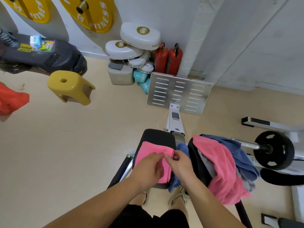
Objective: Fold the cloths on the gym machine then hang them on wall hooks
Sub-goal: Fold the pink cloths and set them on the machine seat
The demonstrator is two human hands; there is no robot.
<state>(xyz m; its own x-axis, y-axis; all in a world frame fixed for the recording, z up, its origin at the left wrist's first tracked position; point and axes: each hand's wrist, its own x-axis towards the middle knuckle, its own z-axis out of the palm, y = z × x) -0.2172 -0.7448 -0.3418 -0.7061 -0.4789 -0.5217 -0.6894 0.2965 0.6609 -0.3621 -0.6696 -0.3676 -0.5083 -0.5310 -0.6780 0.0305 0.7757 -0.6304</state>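
At the left edge of the frame a red plastic bag (pixel 11 101) lies on the beige floor. Above it, in the upper left, a long black padded bag (pixel 49 56) lies by the wall, and just right of that stands a yellow plastic stool (pixel 70 87). 2 yellow weight plates (pixel 92 12) hang on the wall at the top. In the upper middle, white boxing pads (pixel 139 36) are stacked beside 2 red fire extinguishers (pixel 175 58), with a slotted metal footplate (pixel 179 92) below them.

At lower centre, a folded pink cloth (pixel 148 150) lies on the gym machine's black padded seat (pixel 158 137). The left hand (pixel 148 168) rests on top of this cloth with fingers bent; whether they grip a fold cannot be told. The right hand (pixel 179 165) pinches the cloth's right edge between thumb and forefinger. A blue cloth (pixel 182 148) hangs in the gap just right of the seat.

Further right, a heap of pink, blue and grey cloths (pixel 220 162) drapes over a second black pad. At the right edge a black weight plate (pixel 273 150) sits on a steel bar.
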